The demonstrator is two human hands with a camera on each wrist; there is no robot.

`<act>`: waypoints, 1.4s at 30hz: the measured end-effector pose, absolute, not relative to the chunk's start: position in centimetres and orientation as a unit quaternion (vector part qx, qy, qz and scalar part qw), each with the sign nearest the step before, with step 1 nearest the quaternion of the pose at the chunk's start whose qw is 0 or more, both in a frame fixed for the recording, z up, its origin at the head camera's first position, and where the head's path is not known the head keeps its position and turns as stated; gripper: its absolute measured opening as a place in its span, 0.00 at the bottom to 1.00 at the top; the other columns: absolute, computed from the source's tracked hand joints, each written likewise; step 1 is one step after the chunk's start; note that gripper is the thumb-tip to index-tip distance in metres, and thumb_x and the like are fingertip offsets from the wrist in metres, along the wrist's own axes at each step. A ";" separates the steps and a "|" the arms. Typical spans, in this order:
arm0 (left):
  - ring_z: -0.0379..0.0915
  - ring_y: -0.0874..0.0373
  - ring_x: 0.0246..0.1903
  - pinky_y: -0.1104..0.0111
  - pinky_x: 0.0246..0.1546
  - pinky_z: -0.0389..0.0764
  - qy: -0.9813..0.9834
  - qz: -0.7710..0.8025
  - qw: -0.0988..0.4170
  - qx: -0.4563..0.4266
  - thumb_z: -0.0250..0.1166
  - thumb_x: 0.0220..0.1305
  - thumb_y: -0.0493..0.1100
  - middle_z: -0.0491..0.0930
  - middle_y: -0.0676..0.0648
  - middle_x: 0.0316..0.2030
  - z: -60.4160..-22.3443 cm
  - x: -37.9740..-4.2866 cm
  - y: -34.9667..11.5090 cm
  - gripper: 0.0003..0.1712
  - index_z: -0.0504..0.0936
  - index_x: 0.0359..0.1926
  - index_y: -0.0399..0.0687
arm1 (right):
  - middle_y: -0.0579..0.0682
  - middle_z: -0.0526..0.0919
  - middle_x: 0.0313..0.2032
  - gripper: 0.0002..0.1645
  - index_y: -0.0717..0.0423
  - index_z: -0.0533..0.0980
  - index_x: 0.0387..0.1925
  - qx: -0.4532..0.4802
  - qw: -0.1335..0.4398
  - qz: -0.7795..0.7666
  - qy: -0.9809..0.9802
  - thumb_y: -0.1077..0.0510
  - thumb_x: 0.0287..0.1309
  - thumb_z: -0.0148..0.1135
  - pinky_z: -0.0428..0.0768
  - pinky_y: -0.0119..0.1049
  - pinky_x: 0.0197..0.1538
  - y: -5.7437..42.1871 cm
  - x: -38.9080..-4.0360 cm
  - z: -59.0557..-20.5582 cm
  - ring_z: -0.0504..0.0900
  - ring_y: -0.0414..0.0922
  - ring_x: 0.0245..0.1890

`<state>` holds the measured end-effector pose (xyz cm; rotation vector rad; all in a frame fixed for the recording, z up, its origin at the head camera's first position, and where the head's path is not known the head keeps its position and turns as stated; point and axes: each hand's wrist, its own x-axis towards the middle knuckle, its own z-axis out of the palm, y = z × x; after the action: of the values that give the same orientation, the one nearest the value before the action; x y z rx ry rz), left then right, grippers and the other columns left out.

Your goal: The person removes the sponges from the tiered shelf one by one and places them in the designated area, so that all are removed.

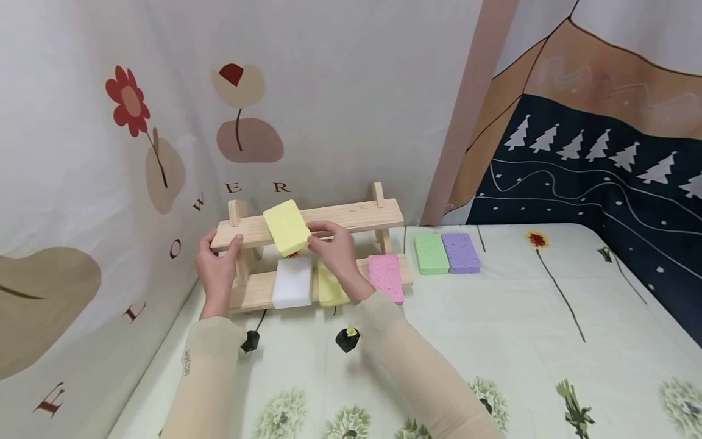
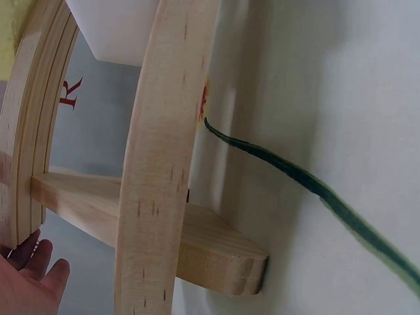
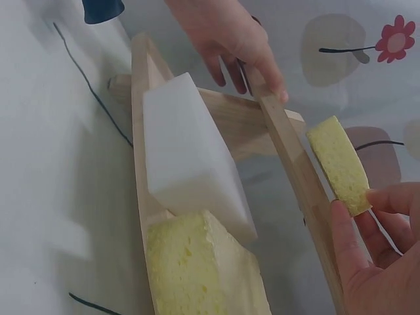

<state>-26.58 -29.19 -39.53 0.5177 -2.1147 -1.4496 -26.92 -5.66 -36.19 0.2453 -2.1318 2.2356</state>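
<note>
A two-tier wooden rack (image 1: 351,214) stands by the back wall. My left hand (image 1: 216,268) grips the left end of its upper board, thumb on the near side; the left wrist view shows its fingertips at the board's end. Between thumb and fingers my right hand (image 1: 337,253) pinches the lower right edge of a yellow sponge (image 1: 285,227), tilted at the left part of the upper board. Whether it touches the wood I cannot tell. On the lower board are a white sponge block (image 1: 292,281), another yellow sponge (image 1: 331,289), partly behind my right hand, and a pink sponge (image 1: 386,277).
Right of the rack, a green sponge (image 1: 431,253) and a purple sponge (image 1: 461,252) lie side by side on the flower-printed cloth (image 1: 521,317). A printed curtain (image 1: 351,110) hangs close behind the rack and along the left side.
</note>
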 end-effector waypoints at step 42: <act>0.63 0.47 0.70 0.54 0.73 0.65 -0.785 -0.536 0.251 0.186 0.66 0.65 0.58 0.65 0.41 0.71 -39.4 -26.5 -29.3 0.43 0.61 0.74 0.45 | 0.60 0.81 0.53 0.18 0.64 0.79 0.54 0.034 0.065 0.759 -0.647 0.71 0.62 0.61 0.86 0.30 0.47 3.3 -25.5 -35.5 0.84 0.39 0.36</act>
<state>-26.49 -29.30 -39.40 0.5055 -2.1360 -1.4581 -25.46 3.26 -35.49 0.1035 -1.9536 2.2888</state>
